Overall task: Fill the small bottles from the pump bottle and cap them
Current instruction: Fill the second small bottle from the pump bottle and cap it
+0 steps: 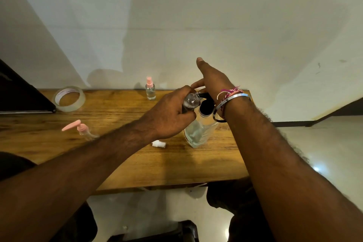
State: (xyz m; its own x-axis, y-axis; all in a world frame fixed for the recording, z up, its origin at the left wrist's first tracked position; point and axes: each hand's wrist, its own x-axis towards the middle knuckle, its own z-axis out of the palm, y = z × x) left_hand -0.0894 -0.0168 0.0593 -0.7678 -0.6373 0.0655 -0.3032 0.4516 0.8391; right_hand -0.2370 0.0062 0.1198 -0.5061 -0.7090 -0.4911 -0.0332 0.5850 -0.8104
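Observation:
A large clear pump bottle (198, 131) with a black pump head (206, 106) stands on the wooden table (157, 163). My left hand (169, 116) grips a small clear bottle (191, 101), held tilted with its mouth at the black spout. My right hand (213, 78) rests over the pump head, its fingers straight and its thumb at the spout. A capped small bottle with a pink sprayer (150, 89) stands at the table's far edge. Another small bottle with a pink pump (82, 129) lies partly hidden behind my left forearm. A white cap (158, 144) lies on the table.
A roll of clear tape (69, 98) lies at the far left, beside a dark object (21, 94). A pale wall rises right behind the table. The table's right edge ends just past the pump bottle, with light floor beyond.

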